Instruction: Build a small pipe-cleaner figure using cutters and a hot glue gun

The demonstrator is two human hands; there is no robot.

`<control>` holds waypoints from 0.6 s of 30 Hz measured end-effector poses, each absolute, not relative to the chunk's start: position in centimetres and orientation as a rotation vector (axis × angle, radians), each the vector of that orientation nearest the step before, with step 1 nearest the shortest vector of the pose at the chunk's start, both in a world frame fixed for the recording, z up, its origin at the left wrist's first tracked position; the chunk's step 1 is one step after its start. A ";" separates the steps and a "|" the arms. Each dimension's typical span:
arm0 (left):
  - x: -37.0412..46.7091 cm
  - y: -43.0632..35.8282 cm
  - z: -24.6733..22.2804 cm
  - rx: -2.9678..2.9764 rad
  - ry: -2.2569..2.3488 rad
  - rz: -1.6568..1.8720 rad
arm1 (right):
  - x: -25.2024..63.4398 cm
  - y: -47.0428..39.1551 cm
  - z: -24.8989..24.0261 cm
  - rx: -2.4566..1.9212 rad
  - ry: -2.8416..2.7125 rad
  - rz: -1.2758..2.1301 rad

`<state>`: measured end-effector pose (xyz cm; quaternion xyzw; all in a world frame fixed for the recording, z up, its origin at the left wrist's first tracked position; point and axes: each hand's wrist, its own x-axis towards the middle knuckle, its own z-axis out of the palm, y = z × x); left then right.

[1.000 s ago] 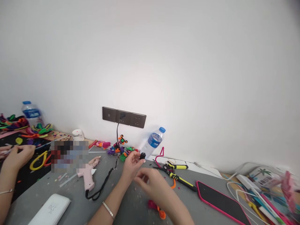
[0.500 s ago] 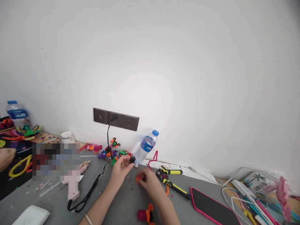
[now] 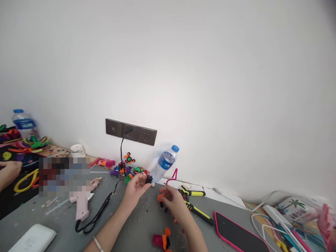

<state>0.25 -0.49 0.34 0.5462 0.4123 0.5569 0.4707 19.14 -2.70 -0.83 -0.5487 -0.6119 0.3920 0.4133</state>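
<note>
Between the thumb and fingers of my left hand [image 3: 135, 191] is a small black fuzzy piece [image 3: 148, 179], in front of the water bottle [image 3: 166, 161]. To its right, my right hand [image 3: 173, 202] pinches an orange and black pipe-cleaner piece [image 3: 160, 198] with a round orange end. The hand hides part of it. Below, a magenta, orange and black pipe-cleaner piece [image 3: 158, 240] lies on the grey table [image 3: 133, 229]. A small white ball [image 3: 153, 184] rests near my left fingertips. Yellow and black pliers [image 3: 199, 212] lie beyond my right wrist.
On the left are a pink glue gun [image 3: 82, 208] with a black cord, a white box-like device [image 3: 34, 238] and another person's hand [image 3: 10, 172]. A pink-edged phone [image 3: 237, 233] lies right. Colourful pipe-cleaner pieces [image 3: 118, 171] line the wall near the socket panel [image 3: 131, 132].
My right hand has moved slightly right and turned, so the round orange end and black part of its piece now show. My left hand keeps its hold on the black piece.
</note>
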 end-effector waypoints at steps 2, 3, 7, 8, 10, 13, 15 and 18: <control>0.2 -0.5 0.4 1.308 0.992 1.331 | 18.9 -2.6 -0.7 -1.351 -1.506 0.980; 0.3 -0.5 0.4 1.291 0.981 1.304 | 18.8 -2.6 -0.6 -1.337 -1.488 0.979; 0.4 -1.0 1.1 1.225 0.944 1.172 | 18.5 -2.5 -0.1 -1.270 -1.420 1.002; 0.4 -1.2 1.2 1.211 0.933 1.142 | 18.4 -2.5 0.1 -1.250 -1.403 1.013; 0.5 -1.5 1.4 1.195 0.895 1.077 | 18.3 -2.6 0.4 -1.216 -1.355 1.033; 0.6 -1.7 1.1 1.177 0.842 0.990 | 18.1 -2.6 0.8 -1.185 -1.245 1.047; 0.7 -1.6 0.7 1.147 0.827 0.948 | 18.0 -2.5 0.9 -1.164 -1.172 1.062; 0.7 -1.5 0.4 1.125 0.802 0.907 | 17.9 -2.3 0.9 -1.134 -1.095 1.096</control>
